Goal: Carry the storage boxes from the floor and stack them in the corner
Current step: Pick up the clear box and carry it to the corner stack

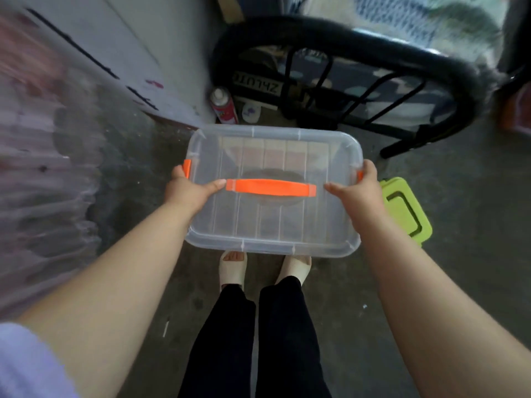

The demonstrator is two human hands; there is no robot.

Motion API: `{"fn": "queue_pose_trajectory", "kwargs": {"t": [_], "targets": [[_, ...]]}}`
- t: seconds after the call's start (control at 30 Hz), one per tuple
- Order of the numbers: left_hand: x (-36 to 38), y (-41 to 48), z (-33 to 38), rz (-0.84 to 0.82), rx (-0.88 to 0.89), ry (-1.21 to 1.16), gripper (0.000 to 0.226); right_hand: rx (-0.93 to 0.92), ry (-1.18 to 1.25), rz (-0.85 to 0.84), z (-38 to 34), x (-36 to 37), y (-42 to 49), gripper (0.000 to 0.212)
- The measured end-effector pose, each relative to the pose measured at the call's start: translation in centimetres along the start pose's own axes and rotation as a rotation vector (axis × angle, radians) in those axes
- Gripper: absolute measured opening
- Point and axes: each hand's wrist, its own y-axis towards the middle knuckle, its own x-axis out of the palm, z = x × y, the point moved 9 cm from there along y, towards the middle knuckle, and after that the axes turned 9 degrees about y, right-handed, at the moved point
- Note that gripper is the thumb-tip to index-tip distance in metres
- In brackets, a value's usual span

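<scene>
I hold a clear plastic storage box [273, 219] level in front of me, above my feet. Its lid has an orange carry handle [271, 187] across the middle and orange side clips. My left hand [191, 188] grips the box's left side with the thumb lying on the lid. My right hand [356, 188] grips the right side the same way. A green storage box [405, 211] sits on the floor, just right of the clear one and partly hidden by my right arm.
A black metal bed frame [359, 67] with patterned bedding stands ahead on the right. A pink spray can [224, 106] and a small white bottle [251, 112] stand at the wall's foot. A white wall [123, 53] runs along the left. The grey concrete floor [459, 282] is scuffed.
</scene>
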Motion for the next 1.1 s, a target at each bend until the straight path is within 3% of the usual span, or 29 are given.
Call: {"fn": "queue_pose_trajectory", "kwargs": {"t": [0.3, 0.4, 0.53, 0.63, 0.73, 0.87, 1.1], "targets": [[-10.2, -12.1, 8.8, 0.041, 0.214, 0.113, 0.099, -0.076, 0.111, 0.107, -9.9, -11.2, -11.4, 0.050], [-12.7, -15.4, 11.7, 0.059, 0.316, 0.130, 0.096, -0.104, 0.127, 0.158, -12.3, -14.6, -14.9, 0.049], [-15.8, -19.9, 16.7, 0.072, 0.448, 0.175, 0.097, -0.134, 0.209, 0.248, -15.0, -19.4, -19.5, 0.061], [-17.3, -22.8, 20.7, 0.070, 0.541, 0.244, 0.099, -0.165, 0.322, 0.319, -16.4, -22.8, -22.7, 0.055], [-17.8, -26.9, 24.8, 0.038, 0.691, 0.259, 0.099, -0.176, 0.413, 0.407, -16.4, -26.8, -26.5, 0.068], [-16.8, -31.9, 29.5, -0.014, 0.871, 0.279, 0.097, -0.184, 0.497, 0.491, -15.1, -31.9, -30.7, 0.049], [-10.8, -41.9, 35.3, -0.127, 1.097, 0.376, 0.097, -0.143, 0.612, 0.654, -9.5, -40.4, -37.4, 0.039]]}}
